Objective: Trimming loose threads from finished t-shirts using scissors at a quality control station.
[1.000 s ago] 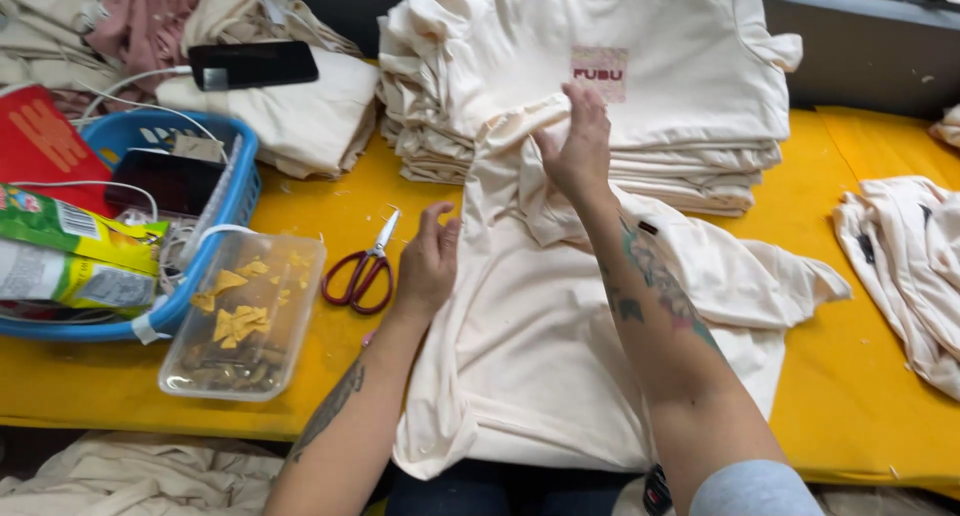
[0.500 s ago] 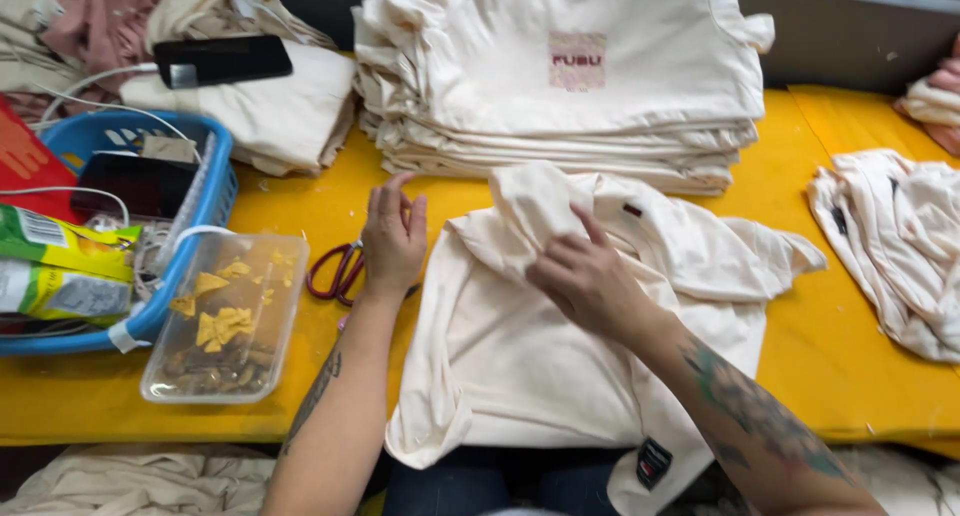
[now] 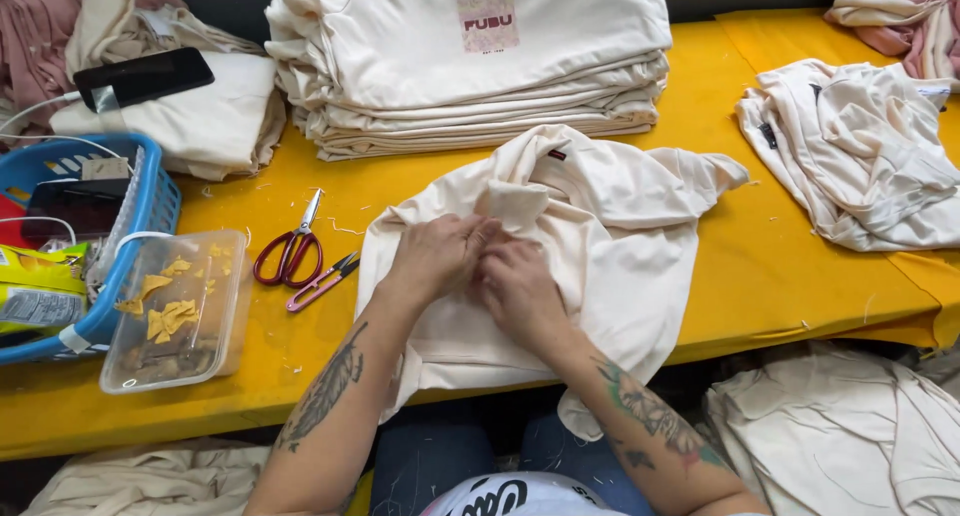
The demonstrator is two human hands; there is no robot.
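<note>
Both hands meet at the middle of a cream T-shirt (image 3: pixel 590 236) spread loosely on the yellow table (image 3: pixel 780 266), so the step in hand looks like close work on a fold or seam of the fabric, perhaps picking at a stray thread. The left hand (image 3: pixel 437 259) has its fingers curled together and pinched on a bunched ridge of the cloth; the right hand (image 3: pixel 520 291) lies just beside it, touching it, fingers bent down and pressed into the same fold. The next move likely calls for keeping that fold taut between the two hands, and a reach to the left if cutting is needed: red-handled scissors (image 3: pixel 288 248) and a small pink thread snip (image 3: pixel 322 282) lie near the shirt's left edge. The shirt is crumpled, sleeves splayed, its lower hem hanging over the near table edge. Behind it stands a neat stack of folded cream shirts (image 3: pixel 470 86).
</note>
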